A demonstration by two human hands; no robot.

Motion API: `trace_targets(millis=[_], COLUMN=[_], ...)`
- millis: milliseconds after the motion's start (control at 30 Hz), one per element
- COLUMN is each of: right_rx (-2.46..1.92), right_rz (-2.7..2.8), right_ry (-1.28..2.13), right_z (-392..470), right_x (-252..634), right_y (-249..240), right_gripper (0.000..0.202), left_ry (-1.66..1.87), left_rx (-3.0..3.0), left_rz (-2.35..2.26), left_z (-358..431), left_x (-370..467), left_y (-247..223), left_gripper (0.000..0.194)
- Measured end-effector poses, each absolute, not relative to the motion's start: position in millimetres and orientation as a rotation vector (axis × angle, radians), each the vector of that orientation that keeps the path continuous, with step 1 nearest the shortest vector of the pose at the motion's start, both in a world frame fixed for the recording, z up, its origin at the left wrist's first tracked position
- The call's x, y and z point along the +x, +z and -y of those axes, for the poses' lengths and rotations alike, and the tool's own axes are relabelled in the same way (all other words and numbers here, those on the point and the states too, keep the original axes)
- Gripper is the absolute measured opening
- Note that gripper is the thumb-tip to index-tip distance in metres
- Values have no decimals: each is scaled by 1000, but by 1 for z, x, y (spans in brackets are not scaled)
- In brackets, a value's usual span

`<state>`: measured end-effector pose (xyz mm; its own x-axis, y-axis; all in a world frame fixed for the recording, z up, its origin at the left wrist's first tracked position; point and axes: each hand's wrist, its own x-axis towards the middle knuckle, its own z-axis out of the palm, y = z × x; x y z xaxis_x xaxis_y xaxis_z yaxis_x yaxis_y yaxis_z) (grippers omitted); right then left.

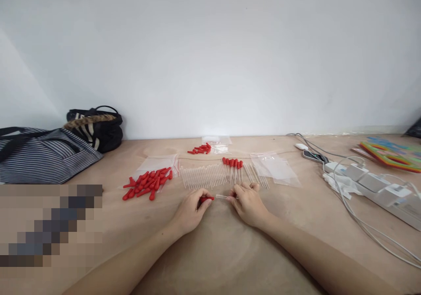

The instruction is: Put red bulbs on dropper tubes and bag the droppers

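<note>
My left hand [190, 211] is closed around a red rubber dropper bulb [208, 199], its narrow neck turned to the right. Facing it, my right hand [249, 204] pinches a clear glass dropper tube [221, 196]. The tube's end lies just short of the bulb's mouth, with a small gap between them. Beyond my hands is a row of bare glass tubes [204, 177]. Several droppers with red bulbs fitted [233, 164] lie at its right part, with more bare tubes on their right. A heap of loose red bulbs [144, 185] is left of my left hand.
Clear plastic bags [278, 168] lie by the tubes and under the heap. Farther back are small red bulbs [199, 148] and thin tubes [219, 148]. A power strip [378, 187] with cables stands right; a striped bag [49, 154] and black bag [105, 130] stand left.
</note>
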<state>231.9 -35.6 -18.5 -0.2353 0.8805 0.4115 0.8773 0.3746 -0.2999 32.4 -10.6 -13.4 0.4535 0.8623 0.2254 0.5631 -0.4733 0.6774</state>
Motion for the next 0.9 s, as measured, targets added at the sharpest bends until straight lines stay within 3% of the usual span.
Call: trace_targets(millis=[633, 900], right_rx=[-1179, -985], right_rz=[2183, 2203], right_ry=[17, -175], right_z=[47, 43], right_x=[223, 229], right_y=[-19, -19], right_gripper=[15, 17], left_ry=[928, 899], left_rx=[1896, 1899], left_rz=[-1107, -1057], left_z=[12, 13], left_x=[32, 31], left_y=[-26, -28], left_gripper=[15, 15])
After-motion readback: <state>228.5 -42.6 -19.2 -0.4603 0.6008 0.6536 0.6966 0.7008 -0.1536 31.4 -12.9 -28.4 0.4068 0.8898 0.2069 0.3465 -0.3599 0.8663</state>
